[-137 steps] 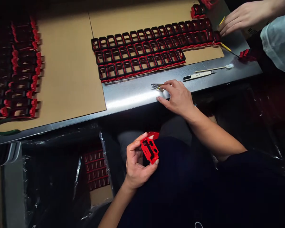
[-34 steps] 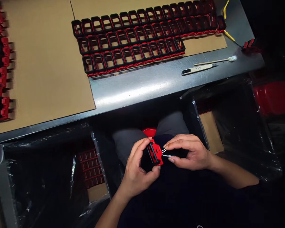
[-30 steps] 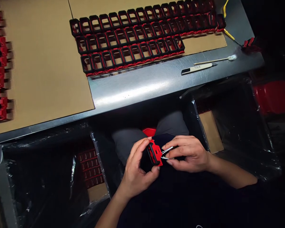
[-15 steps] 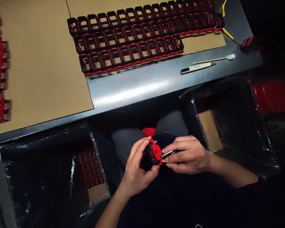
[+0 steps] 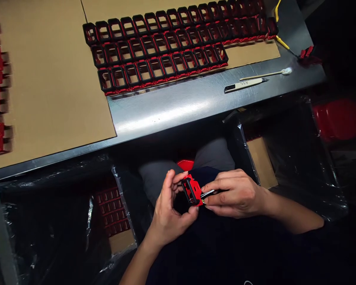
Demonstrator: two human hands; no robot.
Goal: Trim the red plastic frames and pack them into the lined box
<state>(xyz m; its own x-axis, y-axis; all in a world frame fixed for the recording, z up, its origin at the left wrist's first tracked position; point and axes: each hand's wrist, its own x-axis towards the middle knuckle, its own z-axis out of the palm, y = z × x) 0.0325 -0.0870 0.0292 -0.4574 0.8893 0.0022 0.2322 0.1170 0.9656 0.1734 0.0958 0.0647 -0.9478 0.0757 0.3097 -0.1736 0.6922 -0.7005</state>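
Note:
Above my lap, my left hand (image 5: 173, 204) grips a small red and black plastic frame (image 5: 192, 190) between thumb and fingers, its index finger lifted clear. My right hand (image 5: 235, 194) pinches a slim tool with a shiny metal part (image 5: 207, 193), whose tip meets the frame's right side. The fingers cover most of this tool, so its exact kind is hidden. On the metal table edge lie a craft knife (image 5: 245, 84) marked A55 and a cotton swab (image 5: 264, 75).
Rows of similar red and black frames (image 5: 150, 45) stand on brown cardboard (image 5: 56, 87), with more at the left edge. Plastic-lined bins flank my legs; the left one holds frames (image 5: 112, 209), the right one cardboard (image 5: 261, 162). A yellow-handled tool (image 5: 282, 42) lies at the back right.
My left index finger has lifted off the frame. The frame has turned slightly in my left hand. My right hand stays at nearly the same place with the tool.

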